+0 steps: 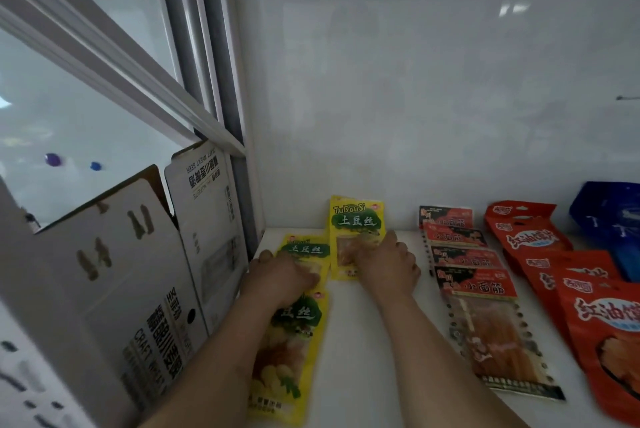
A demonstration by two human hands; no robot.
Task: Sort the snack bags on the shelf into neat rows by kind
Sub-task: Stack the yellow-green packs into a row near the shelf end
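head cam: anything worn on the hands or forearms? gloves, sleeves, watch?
Nothing visible. The left hand and right hand are bare, no gloves, and no rings that the blurred frame shows. Both forearms are uncovered down to the frame's bottom edge: no sleeve cuffs, watch, bands or markings in view.

White shelf (374, 341) with snack bags in rows.
Yellow bags (298, 330) lie at left, black-red bags (481, 303) mid-right, red bags (568, 275) beside them, blue bag (620, 219) far right.
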